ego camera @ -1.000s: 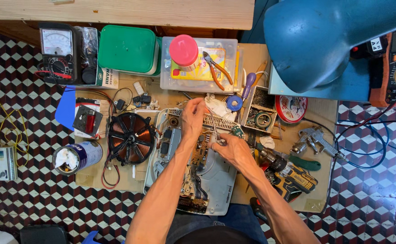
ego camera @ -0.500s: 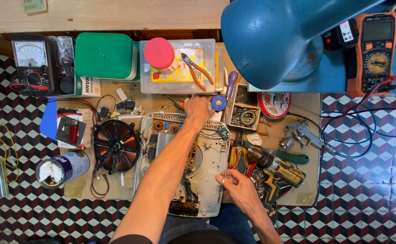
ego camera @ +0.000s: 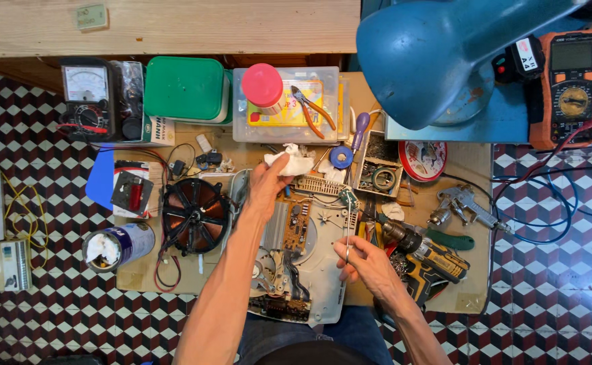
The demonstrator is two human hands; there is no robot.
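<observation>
- At the far left edge of the tabletop [ego camera: 174,284], toward the back corner, an analog meter [ego camera: 86,98] stands with a green plastic box [ego camera: 186,88] just beside it.
- Nearer the front left corner sits an open tin can [ego camera: 115,245], and next to it a round black fan [ego camera: 194,215] lies flat.
- My left hand [ego camera: 267,182] reaches across the middle of the tabletop and is clenched around a crumpled white cloth [ego camera: 292,162], which lies toward the back edge, just in front of a clear parts box [ego camera: 286,105] with a pink lid [ego camera: 262,84] on it.
- Under my left forearm lies an opened white appliance casing [ego camera: 316,277] with its circuit board [ego camera: 297,226] showing; it stretches from the middle to the front edge.
- My right hand [ego camera: 367,265] is near the front edge, fingers pinched on the lower end of thin metal tweezers [ego camera: 348,230], which rise straight toward the board.
- A purple-handled screwdriver [ego camera: 359,132] lies toward the back, just right of the cloth.
- Right of my right hand a yellow and black drill [ego camera: 427,255] lies on the tabletop, with a metal spray gun [ego camera: 463,206] near the right edge.
- A blue lamp shade [ego camera: 438,57] hangs over the back right corner, and an orange digital meter [ego camera: 569,88] sits beyond it.
</observation>
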